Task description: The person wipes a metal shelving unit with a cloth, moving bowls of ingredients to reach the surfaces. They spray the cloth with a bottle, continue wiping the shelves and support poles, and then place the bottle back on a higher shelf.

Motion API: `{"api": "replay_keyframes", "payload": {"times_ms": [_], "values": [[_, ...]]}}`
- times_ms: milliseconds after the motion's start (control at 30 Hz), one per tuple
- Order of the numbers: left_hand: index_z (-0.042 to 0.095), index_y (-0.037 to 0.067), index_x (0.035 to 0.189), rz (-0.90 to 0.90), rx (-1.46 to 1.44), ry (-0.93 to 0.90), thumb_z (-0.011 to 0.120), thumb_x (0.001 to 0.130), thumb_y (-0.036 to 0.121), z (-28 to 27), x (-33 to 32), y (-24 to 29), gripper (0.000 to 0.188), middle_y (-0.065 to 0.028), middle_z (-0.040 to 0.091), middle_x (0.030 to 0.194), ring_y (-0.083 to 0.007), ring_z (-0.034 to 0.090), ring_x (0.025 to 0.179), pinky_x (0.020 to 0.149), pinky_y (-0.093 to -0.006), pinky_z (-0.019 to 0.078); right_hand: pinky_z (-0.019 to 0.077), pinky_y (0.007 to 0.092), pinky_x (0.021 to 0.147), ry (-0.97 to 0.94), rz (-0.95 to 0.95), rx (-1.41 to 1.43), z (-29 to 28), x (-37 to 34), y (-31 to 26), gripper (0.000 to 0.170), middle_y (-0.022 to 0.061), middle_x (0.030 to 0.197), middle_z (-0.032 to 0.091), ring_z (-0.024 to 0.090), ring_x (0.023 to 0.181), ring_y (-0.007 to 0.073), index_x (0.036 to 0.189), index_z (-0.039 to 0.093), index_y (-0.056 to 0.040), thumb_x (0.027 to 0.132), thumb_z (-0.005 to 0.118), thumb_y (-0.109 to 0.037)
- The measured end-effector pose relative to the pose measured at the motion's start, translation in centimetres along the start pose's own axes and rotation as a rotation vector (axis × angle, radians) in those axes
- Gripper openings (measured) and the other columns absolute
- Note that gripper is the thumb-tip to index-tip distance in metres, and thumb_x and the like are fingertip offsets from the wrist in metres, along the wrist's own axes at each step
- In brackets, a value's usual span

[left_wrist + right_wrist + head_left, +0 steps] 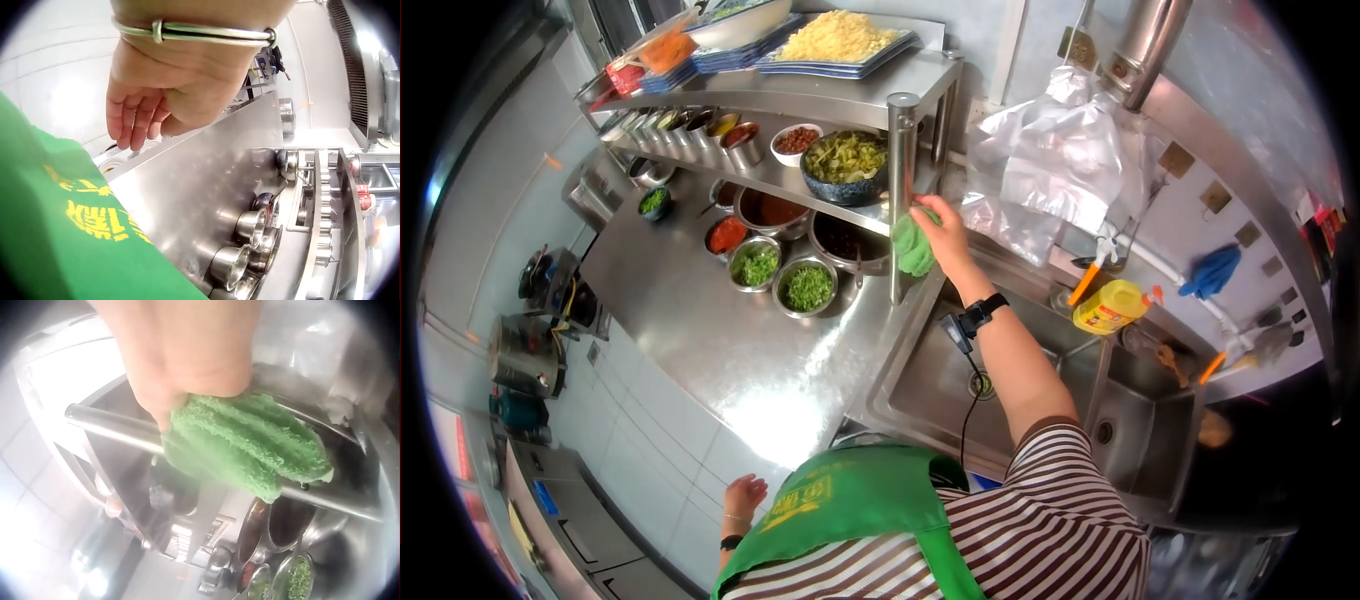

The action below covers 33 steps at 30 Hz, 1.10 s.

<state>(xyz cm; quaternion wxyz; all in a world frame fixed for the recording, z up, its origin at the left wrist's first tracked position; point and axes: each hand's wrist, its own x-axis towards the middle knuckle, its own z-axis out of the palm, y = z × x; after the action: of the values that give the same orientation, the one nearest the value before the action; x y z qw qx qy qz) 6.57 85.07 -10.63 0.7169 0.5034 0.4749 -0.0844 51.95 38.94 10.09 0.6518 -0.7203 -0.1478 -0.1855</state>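
The right hand [943, 240] grips a folded green cloth [914, 246] against the upright steel post [901, 150] at the shelf's front corner. In the right wrist view the cloth [244, 444] lies over the post [119, 430], below the right hand [187, 369], whose fingertips are mostly hidden. The left hand [745, 497] hangs beside the green apron [850, 490], away from the counter. Its fingers are loosely bent and hold nothing in the left wrist view, where the hand [169, 94] appears near the counter edge.
Steel bowls of chopped greens [808, 288] and sauces stand on the counter [700, 340] left of the post. The shelf [780, 180] carries small containers and a dark bowl of pickles [845, 165]. To the right are a sink [920, 370], a yellow bottle [1110, 306] and hanging plastic bags [1060, 150].
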Motion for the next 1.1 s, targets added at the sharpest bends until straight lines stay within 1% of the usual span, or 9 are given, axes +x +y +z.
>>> {"api": "replay_keyframes", "payload": {"times_ms": [100, 167, 500, 767, 900, 967, 1000, 1067, 1100], "values": [[0.056, -0.007, 0.118, -0.026, -0.019, 0.015, 0.054, 0.097, 0.015, 0.0, -0.3, 0.0, 0.031, -0.0217, 0.068, 0.101, -0.0335, 0.070, 0.089, 0.075, -0.0399, 0.0608, 0.0461, 0.0271, 0.089, -0.049, 0.086, 0.102, -0.2, 0.1, -0.3, 0.029, 0.0027, 0.105, 0.068, 0.059, 0.098, 0.0104, 0.114, 0.065, -0.0010, 0.093, 0.071, -0.021], [0.056, -0.007, 0.117, -0.006, -0.047, -0.011, 0.055, 0.096, 0.015, -0.2, -0.4, -0.1, 0.030, -0.0212, 0.068, 0.100, -0.0331, 0.070, 0.088, 0.075, -0.0398, 0.0607, 0.0460, 0.0259, 0.089, -0.050, 0.125, -0.006, 0.1, -0.1, -2.7, 0.028, 0.0019, 0.105, 0.067, 0.058, 0.098, 0.0094, 0.112, 0.066, -0.0009, 0.093, 0.071, -0.020], [0.056, -0.006, 0.116, -0.004, 0.008, -0.016, 0.056, 0.095, 0.011, 2.6, -0.4, 1.5, 0.027, -0.0205, 0.068, 0.097, -0.0316, 0.070, 0.086, 0.074, -0.0390, 0.0610, 0.0470, 0.0261, 0.085, -0.083, 0.104, 0.113, -0.4, 0.6, -0.3, 0.025, 0.0021, 0.103, 0.065, 0.058, 0.095, 0.0091, 0.110, 0.065, -0.0015, 0.093, 0.071, -0.020], [0.059, -0.006, 0.112, -0.020, 0.085, -0.006, 0.058, 0.094, 0.010, 3.6, 0.1, 2.1, 0.024, -0.0189, 0.070, 0.094, -0.0305, 0.071, 0.084, 0.072, -0.0385, 0.0613, 0.0483, 0.0260, 0.085, -0.142, 0.260, 0.389, -0.7, 0.1, -0.5, 0.025, 0.0019, 0.104, 0.063, 0.060, 0.097, 0.0102, 0.113, 0.064, -0.0026, 0.094, 0.069, -0.017], [0.059, -0.005, 0.111, -0.012, 0.113, -0.012, 0.060, 0.094, 0.012, 3.5, 0.3, 2.6, 0.023, -0.0183, 0.070, 0.093, -0.0300, 0.071, 0.083, 0.071, -0.0383, 0.0610, 0.0488, 0.0264, 0.084, -0.135, 0.237, 0.381, -0.8, 0.0, -0.3, 0.025, 0.0031, 0.105, 0.063, 0.060, 0.095, 0.0105, 0.114, 0.063, -0.0020, 0.094, 0.069, -0.017], [0.059, -0.005, 0.111, -0.008, 0.099, -0.002, 0.059, 0.094, 0.012, 3.3, 0.3, 2.7, 0.024, -0.0183, 0.070, 0.093, -0.0302, 0.071, 0.083, 0.071, -0.0381, 0.0610, 0.0491, 0.0269, 0.083, -0.029, 0.305, 0.480, -0.9, 0.6, -0.5, 0.025, 0.0050, 0.104, 0.063, 0.060, 0.092, 0.0117, 0.112, 0.062, -0.0015, 0.094, 0.069, -0.017], [0.059, -0.005, 0.111, -0.012, 0.083, 0.009, 0.059, 0.095, 0.012, 3.4, 0.4, 2.7, 0.024, -0.0183, 0.070, 0.093, -0.0304, 0.071, 0.083, 0.071, -0.0379, 0.0609, 0.0491, 0.0269, 0.083, -0.033, 0.298, 0.479, -0.8, 1.3, -2.1, 0.025, 0.0050, 0.104, 0.063, 0.060, 0.092, 0.0117, 0.112, 0.062, -0.0015, 0.094, 0.069, -0.017], [0.059, -0.006, 0.111, -0.004, 0.082, -0.007, 0.059, 0.095, 0.012, 3.3, 0.1, 2.7, 0.024, -0.0184, 0.070, 0.093, -0.0307, 0.070, 0.082, 0.071, -0.0382, 0.0609, 0.0494, 0.0285, 0.083, 0.048, 0.109, 0.627, -0.8, 2.3, -7.8, 0.024, 0.0065, 0.104, 0.063, 0.060, 0.094, 0.0128, 0.110, 0.060, -0.0003, 0.092, 0.070, -0.013], [0.058, -0.006, 0.112, 0.002, 0.087, -0.021, 0.058, 0.095, 0.012, 3.1, -0.2, 2.7, 0.024, -0.0185, 0.070, 0.093, -0.0310, 0.070, 0.082, 0.071, -0.0384, 0.0610, 0.0494, 0.0285, 0.083, 0.052, 0.114, 0.625, -0.6, 2.8, -9.3, 0.024, 0.0065, 0.104, 0.063, 0.060, 0.094, 0.0128, 0.110, 0.060, -0.0003, 0.092, 0.070, -0.013]]}}
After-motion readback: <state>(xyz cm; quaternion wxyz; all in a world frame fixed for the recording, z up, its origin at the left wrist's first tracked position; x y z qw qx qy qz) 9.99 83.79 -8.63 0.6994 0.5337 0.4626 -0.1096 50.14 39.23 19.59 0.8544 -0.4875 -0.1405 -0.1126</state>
